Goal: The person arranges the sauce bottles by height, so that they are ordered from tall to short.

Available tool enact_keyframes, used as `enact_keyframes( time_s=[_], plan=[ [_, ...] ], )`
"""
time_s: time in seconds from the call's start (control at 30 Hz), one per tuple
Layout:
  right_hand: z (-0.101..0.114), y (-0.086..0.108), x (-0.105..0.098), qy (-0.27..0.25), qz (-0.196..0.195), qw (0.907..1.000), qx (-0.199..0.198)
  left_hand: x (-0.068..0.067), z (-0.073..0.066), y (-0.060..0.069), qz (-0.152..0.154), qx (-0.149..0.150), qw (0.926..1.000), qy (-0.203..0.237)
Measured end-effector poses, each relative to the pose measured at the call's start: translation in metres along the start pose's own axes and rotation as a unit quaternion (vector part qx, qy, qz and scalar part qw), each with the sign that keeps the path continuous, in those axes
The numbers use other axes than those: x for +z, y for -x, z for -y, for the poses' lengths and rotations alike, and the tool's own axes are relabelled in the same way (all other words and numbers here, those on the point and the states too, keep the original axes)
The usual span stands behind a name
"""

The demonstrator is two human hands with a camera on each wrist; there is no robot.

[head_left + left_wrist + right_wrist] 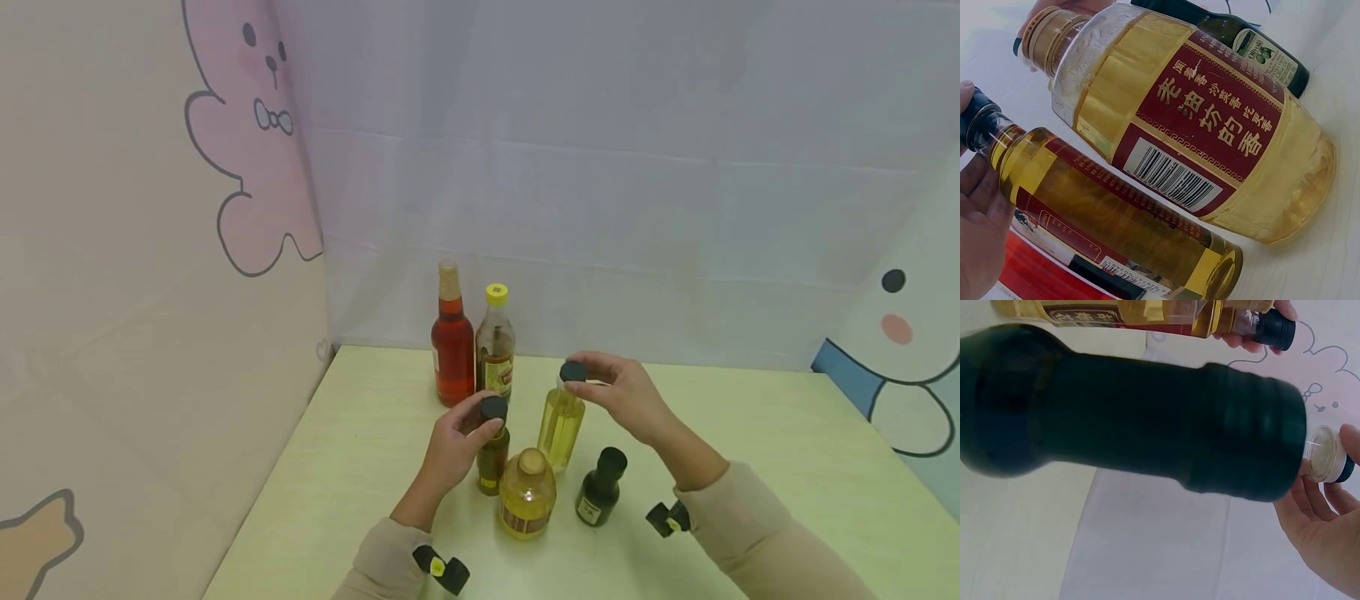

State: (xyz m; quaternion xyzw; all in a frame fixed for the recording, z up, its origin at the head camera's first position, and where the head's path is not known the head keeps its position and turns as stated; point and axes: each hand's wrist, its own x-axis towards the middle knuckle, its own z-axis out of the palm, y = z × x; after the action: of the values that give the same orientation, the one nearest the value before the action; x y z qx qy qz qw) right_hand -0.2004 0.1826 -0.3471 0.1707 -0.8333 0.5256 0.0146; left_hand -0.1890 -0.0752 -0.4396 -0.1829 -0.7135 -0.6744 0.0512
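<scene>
My left hand point(448, 450) pinches the black cap of a slim oil bottle point(492, 468), which stands upright on the table. In the left wrist view this bottle point(1104, 206) has a dark red label and golden oil. With fingers and thumb, my right hand point(632, 402) grips the dark cap of a taller bottle of pale yellow oil point(561, 427). Its lower end is partly hidden behind a plump oil jug point(528, 498) with a tan cap. A small dark green olive oil bottle point(597, 493) stands to the right of the jug and fills much of the right wrist view.
Behind my left hand stand a tall bottle of red liquid point(453, 358) and a clear bottle with a yellow cap point(496, 340), side by side. The pale table point(750, 433) meets a curtain point(600, 208) at the back and a cartoon-printed panel point(150, 333) on the left.
</scene>
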Motion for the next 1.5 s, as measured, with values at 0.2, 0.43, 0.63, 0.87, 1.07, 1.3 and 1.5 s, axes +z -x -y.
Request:
enact_keyframes(
  time_s=[0.2, 0.43, 0.63, 0.87, 1.07, 1.3, 1.5],
  plan=[
    [0.0, -0.004, -0.002, 0.003, -0.001, 1.0, 0.003, 0.001, 0.001, 0.0, -0.001, 0.003, 1.0, 0.005],
    [-0.001, -0.007, -0.003, -0.003, -0.006, 1.0, 0.005, 0.002, 0.0, 0.001, 0.003, -0.007, 1.0, 0.006],
    [0.0, -0.01, -0.003, -0.004, -0.009, 0.9999, 0.007, 0.002, 0.0, 0.0, 0.002, -0.003, 0.9999, 0.013],
    [-0.002, -0.016, -0.004, 0.005, -0.008, 0.9998, 0.016, 0.002, 0.0, 0.0, -0.002, 0.003, 0.9999, 0.016],
    [-0.003, -0.022, -0.004, 0.009, -0.005, 0.9999, 0.01, 0.002, 0.001, 0.0, -0.005, 0.0, 0.9999, 0.01],
    [-0.001, -0.028, -0.005, 0.009, -0.002, 0.9999, 0.011, 0.002, 0.001, 0.0, -0.007, 0.001, 0.9999, 0.014],
    [-0.001, -0.034, -0.005, 0.006, -0.003, 1.0, 0.006, 0.002, 0.0, 0.0, -0.003, -0.002, 0.9999, 0.012]
  ],
)
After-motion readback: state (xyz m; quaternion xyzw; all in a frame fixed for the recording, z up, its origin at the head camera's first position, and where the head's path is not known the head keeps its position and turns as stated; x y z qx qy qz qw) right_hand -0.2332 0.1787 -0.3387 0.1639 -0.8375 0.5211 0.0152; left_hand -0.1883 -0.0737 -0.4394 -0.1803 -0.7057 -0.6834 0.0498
